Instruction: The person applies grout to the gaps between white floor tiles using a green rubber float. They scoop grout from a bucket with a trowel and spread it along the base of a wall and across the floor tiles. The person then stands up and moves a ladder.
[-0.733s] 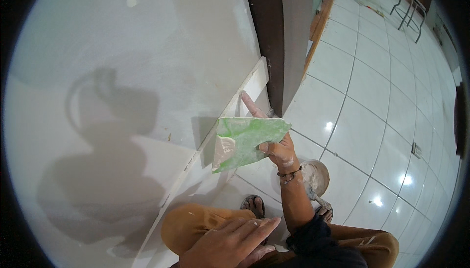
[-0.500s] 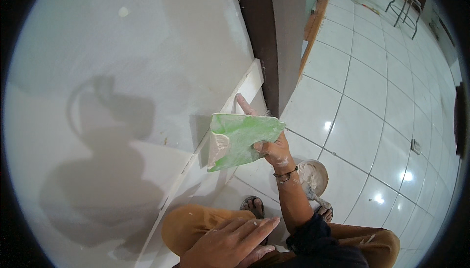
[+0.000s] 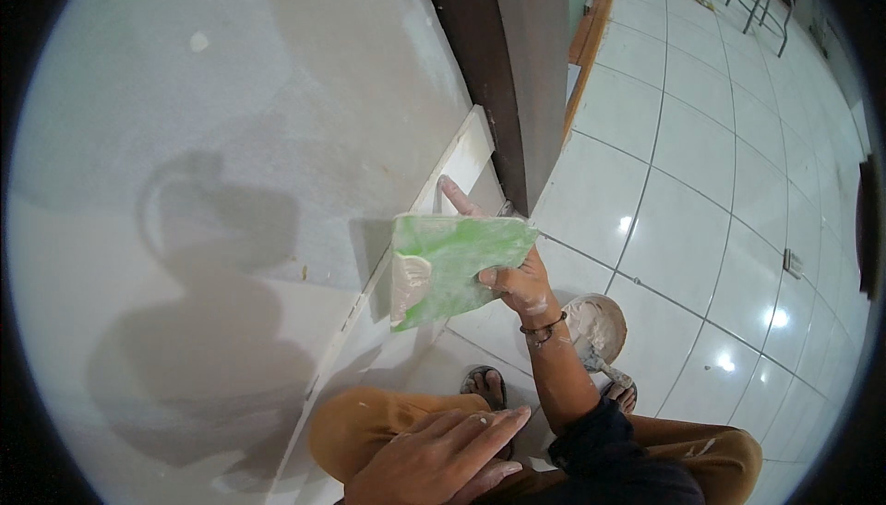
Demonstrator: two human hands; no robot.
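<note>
My right hand [image 3: 521, 282] grips a green flat plastic spreader [image 3: 461, 260], thumb on its near face and the index finger stretched out past its top edge. A dab of whitish putty [image 3: 408, 289] clings to the spreader's left side. Behind it runs the white skirting board [image 3: 472, 156] at the foot of the wall; whether finger or spreader touches the board I cannot tell. My left hand [image 3: 434, 459] lies palm down over my left thigh, fingers stretched and holding nothing. Both hands carry whitish smears.
A bowl of putty [image 3: 600, 320] stands on the tiled floor beside my right foot, with a putty-covered scraper [image 3: 604, 366] leaning at its rim. A dark door frame [image 3: 480, 53] rises past the skirting's end. Farther off is a metal-legged stool [image 3: 761, 2].
The view has shifted slightly. My right hand keeps its grip on the spreader in nearly the same place by the skirting, and my left hand stays over the thigh.
</note>
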